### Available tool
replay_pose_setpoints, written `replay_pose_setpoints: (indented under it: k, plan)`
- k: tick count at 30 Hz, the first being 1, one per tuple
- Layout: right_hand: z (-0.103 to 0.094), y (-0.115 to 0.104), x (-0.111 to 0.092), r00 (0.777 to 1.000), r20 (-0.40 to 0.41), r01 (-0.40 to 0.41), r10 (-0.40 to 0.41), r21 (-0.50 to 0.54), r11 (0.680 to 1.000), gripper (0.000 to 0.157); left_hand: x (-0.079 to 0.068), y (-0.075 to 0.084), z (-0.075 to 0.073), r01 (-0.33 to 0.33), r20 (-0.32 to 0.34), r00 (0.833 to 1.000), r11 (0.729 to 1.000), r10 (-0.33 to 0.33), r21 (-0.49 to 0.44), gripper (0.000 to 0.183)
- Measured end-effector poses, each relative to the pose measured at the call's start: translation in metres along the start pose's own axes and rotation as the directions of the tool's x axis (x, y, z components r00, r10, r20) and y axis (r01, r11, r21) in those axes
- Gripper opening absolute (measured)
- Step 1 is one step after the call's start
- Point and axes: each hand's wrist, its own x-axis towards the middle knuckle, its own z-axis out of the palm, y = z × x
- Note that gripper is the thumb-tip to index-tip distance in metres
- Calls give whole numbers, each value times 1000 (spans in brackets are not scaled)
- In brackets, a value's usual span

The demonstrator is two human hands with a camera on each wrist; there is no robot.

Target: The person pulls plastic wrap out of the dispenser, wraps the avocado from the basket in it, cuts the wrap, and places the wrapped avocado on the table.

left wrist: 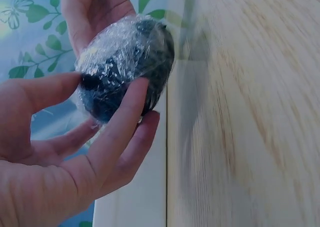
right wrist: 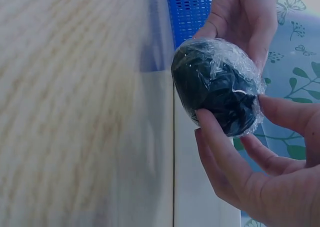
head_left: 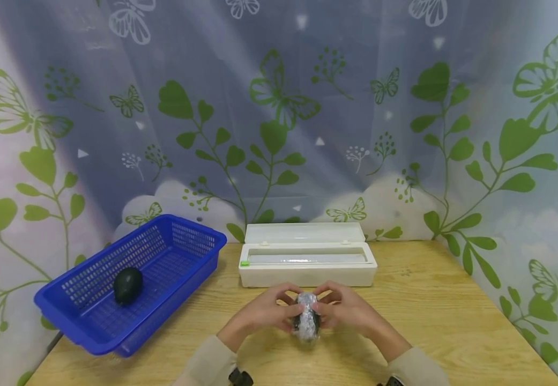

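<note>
A dark green avocado (head_left: 306, 321) wrapped in crinkled, shiny cling film is held between both hands, near the front middle of the table. My left hand (head_left: 270, 311) grips it from the left with curled fingers, its thumb on the film. From the right, my right hand (head_left: 345, 312) holds it the same way. Both wrist views show fingertips pressing the wrapped avocado (left wrist: 127, 67) at its sides. In the right wrist view, the film is bunched and whitish along one side of the avocado (right wrist: 215, 87).
Just behind the hands stands a white cling film dispenser (head_left: 307, 277), its lid raised and a film roll inside. To the left, a blue plastic basket (head_left: 172, 300) holds another dark green avocado (head_left: 128, 286). A patterned curtain (head_left: 279, 161) hangs behind the wooden table (head_left: 452, 321).
</note>
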Motion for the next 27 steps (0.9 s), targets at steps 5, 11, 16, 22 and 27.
replay_pose_setpoints:
  k: [5,11,16,22,27]
  plan:
    - [-9,-4,-3,999,-26,24,-24,-21,999,48,8,1,7,-69,-38,997,997,68,-28,44]
    - [-29,-11,-10,999,-53,10,-13,-51,999,48,26,6,22,-130,-77,989,991,127,-36,39]
    - [-58,-13,-22,998,-66,-24,19,-77,997,48,46,15,45,-149,-84,986,988,145,-39,35]
    - [-96,-5,-39,997,-66,-58,51,-106,993,52,74,24,80,-142,-102,985,988,135,-63,31]
    - [-129,4,-53,994,-54,-104,98,-121,987,51,95,31,109,-103,-110,990,988,91,-113,26]
